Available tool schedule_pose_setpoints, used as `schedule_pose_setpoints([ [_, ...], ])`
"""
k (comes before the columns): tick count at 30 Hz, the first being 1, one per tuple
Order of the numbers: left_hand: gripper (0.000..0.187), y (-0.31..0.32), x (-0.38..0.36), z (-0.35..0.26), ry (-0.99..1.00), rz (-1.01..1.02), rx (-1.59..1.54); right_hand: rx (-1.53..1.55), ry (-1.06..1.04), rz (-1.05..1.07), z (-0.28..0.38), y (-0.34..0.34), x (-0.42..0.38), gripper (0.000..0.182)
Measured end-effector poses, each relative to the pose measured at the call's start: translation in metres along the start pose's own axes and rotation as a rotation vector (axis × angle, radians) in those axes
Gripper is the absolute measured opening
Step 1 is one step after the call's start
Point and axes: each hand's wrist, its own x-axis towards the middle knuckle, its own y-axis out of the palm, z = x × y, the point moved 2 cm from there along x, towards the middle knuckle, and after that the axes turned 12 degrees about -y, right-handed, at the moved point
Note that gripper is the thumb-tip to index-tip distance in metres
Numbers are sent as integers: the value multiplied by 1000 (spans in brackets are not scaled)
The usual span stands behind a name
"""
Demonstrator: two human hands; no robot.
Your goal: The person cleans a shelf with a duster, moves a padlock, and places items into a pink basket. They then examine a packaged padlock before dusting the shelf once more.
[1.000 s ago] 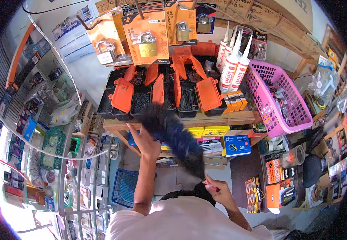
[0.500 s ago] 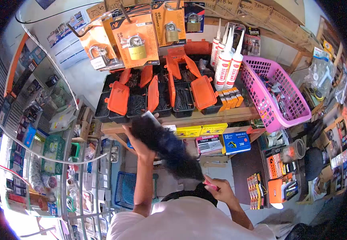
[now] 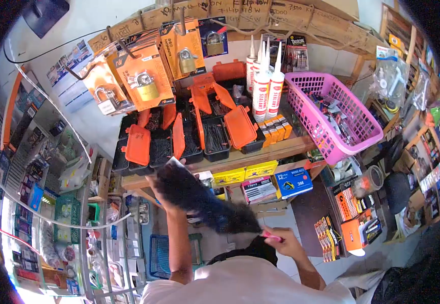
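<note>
My right hand (image 3: 287,243) is closed around the pink handle (image 3: 272,236) of a dark, fluffy feather duster (image 3: 207,202). The duster stretches up and to the left, across my left hand (image 3: 165,198), and hides most of its fingers. A small pale corner of some object (image 3: 176,161) sticks out past the duster's top end, by my left fingertips; its kind is hidden. Just beyond are black boxes (image 3: 161,149) of screws or nails with orange lids (image 3: 137,145), on a wooden shelf (image 3: 220,164).
White sealant tubes (image 3: 261,96) and small orange boxes (image 3: 276,129) stand right of the screw boxes. A pink basket (image 3: 336,144) sits at the shelf's right end. Packaged padlocks (image 3: 146,83) hang above. Below lie yellow boxes (image 3: 230,176) and a blue box (image 3: 294,182).
The view has shifted, so the shelf sits farther left and is tilted. The duster still lies over my left hand, a little lower and flatter; my right hand keeps its handle.
</note>
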Motion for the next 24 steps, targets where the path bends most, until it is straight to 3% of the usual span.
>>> schedule_pose_setpoints([
  [2, 85, 25, 1, -5, 26, -320, -181, -147, -180, -192, -15, -26, -9, 42],
  [3, 82, 17, -6, -7, -5, -258, 13, -205, -264, -305, -29, -38, -17, 43],
  [7, 74, 10, -5, -7, -11, -218, 65, -78, -16, -795, -24, -77, -4, 49],
  [11, 69, 12, -2, -2, -23, -169, 59, -336, -87, -844, -17, -120, 44, 49],
  [13, 67, 21, -2, 3, -29, -124, 33, -892, -90, -617, -22, -136, 61, 47],
  [16, 60, 31, -3, 9, -68, -150, 17, -806, -120, -518, -16, -147, 87, 53],
  [17, 58, 33, -3, 9, -83, -160, 47, -883, -30, -500, -14, -150, 96, 48],
  [20, 52, 42, -5, 8, -123, -223, 76, -929, -29, -496, -12, -160, 119, 33],
  [21, 52, 43, -6, 8, -139, -199, 52, -823, -14, -471, -20, -163, 124, 27],
  [24, 52, 47, -8, 6, -137, -200, 41, -926, -27, -457, -25, -164, 131, 36],
])
